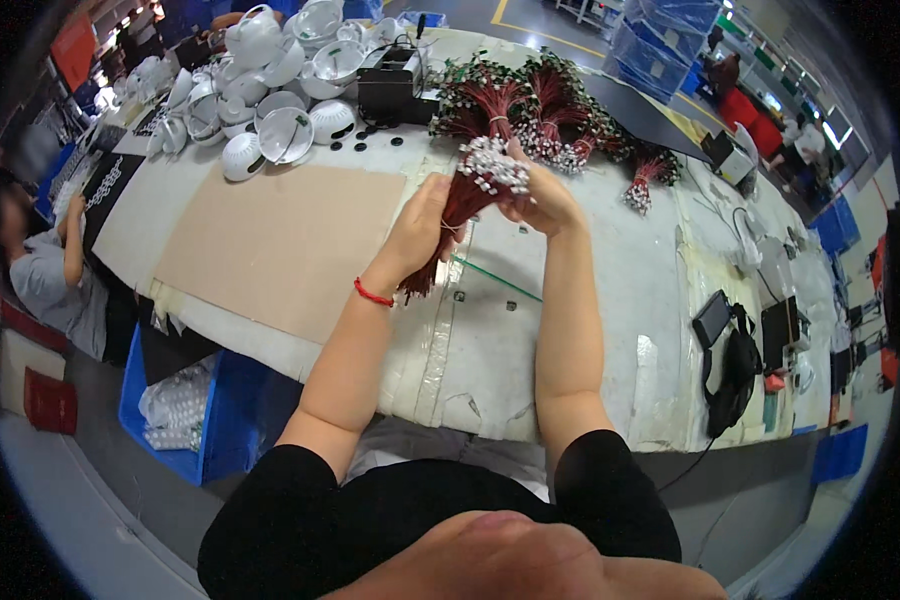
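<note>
A tied bundle of dark red wires [462,207] with white connectors at its far end is held up over the middle of the table. My left hand [422,222], with a red cord on its wrist, wraps round the wires. Closed about the connector end is my right hand [548,200]; its fingertips are partly hidden behind the connectors. Beneath the hands, a thin green strip [495,277] and a few small dark square pieces [511,305] lie on the white tabletop [610,290].
More red wire bundles [515,100] are piled beyond my hands. White domed shells [285,135] are heaped back left, beside a black box-shaped device [390,85]. A tan board [270,245] lies left; a black bag [735,370] lies right. Another person [55,270] sits at far left.
</note>
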`<state>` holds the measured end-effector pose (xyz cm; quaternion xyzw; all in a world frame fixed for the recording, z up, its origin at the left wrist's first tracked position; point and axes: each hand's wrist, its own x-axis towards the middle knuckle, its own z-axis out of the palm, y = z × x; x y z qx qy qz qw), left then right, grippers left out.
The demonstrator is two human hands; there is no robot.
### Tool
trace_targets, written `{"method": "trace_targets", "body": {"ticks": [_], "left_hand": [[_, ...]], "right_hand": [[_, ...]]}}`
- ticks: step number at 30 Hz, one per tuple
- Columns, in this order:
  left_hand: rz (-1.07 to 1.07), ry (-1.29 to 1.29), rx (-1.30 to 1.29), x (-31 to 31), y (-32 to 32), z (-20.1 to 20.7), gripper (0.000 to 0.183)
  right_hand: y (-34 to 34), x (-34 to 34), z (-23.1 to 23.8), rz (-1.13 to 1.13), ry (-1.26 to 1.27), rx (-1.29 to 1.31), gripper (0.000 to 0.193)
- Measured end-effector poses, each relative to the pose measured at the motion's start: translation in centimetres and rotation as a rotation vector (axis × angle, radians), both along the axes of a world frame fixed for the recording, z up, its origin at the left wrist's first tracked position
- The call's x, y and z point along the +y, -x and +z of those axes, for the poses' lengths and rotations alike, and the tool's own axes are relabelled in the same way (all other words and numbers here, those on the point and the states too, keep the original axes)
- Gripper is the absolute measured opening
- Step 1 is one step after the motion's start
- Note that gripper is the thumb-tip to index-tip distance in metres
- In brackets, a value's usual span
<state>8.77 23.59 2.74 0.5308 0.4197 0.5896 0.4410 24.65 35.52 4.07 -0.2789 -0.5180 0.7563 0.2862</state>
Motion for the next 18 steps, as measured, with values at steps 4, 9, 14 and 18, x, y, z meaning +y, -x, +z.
{"method": "trace_targets", "body": {"ticks": [4,9,14,18], "left_hand": [[0.107,0.081,-0.157,1.1,0.5,-0.6,0.049],[0.26,0.149,-0.176,1.6,1.7,-1.5,0.031],[0.233,0.014,0.052,3.1,2.9,-4.4,0.029],[0.13,0.029,0.2,2.6,2.1,-4.0,0.036]], "right_hand": [[1.1,2.1,-2.1,0.147,0.17,0.389,0.068],[4.6,-1.0,-2.7,0.044,-0.101,0.037,0.065],[8.7,-4.0,-4.0,0.009,-0.027,0.04,0.047],[9.0,-3.2,-5.3,-0.082,0.214,0.16,0.035]]}}
